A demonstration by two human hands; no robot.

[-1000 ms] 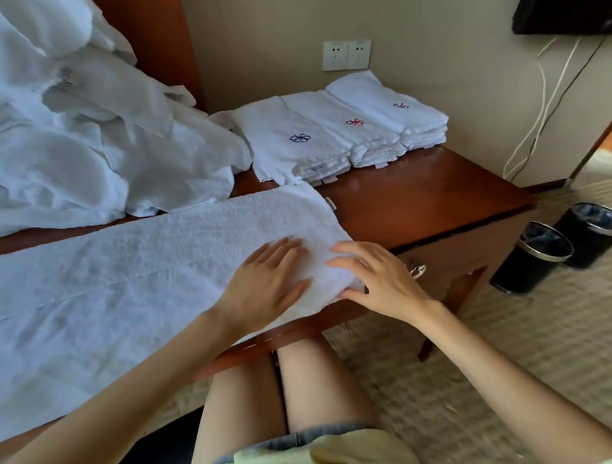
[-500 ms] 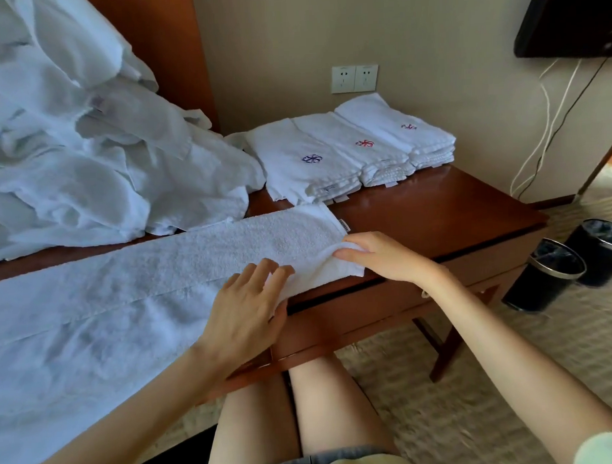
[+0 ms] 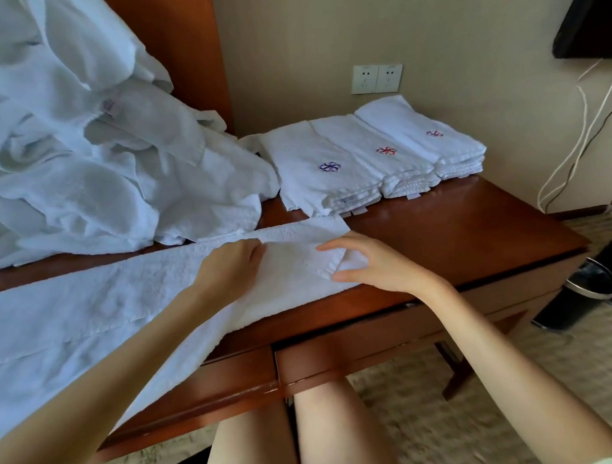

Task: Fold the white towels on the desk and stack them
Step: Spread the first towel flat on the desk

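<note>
A long white towel (image 3: 92, 308) lies folded lengthwise along the front of the wooden desk (image 3: 454, 233). My left hand (image 3: 229, 265) grips the towel's upper edge near its right end, fingers curled into the cloth. My right hand (image 3: 368, 261) pinches the right end corner between thumb and fingers and lifts it slightly off the desk. Three stacks of folded white towels (image 3: 364, 160) with small embroidered marks stand side by side at the back of the desk. A heap of unfolded white towels (image 3: 86, 152) fills the back left.
Two black waste bins (image 3: 584, 291) stand on the carpet right of the desk. White cables (image 3: 578, 135) hang down the wall under a dark screen (image 3: 588, 17). A double wall socket (image 3: 377, 78) sits behind the stacks. My knees are under the desk drawer (image 3: 371, 344).
Both hands moved up from pressing flat on the towel's right end to grasping it; the right hand now lifts the corner. The view shifted lower and closer.
</note>
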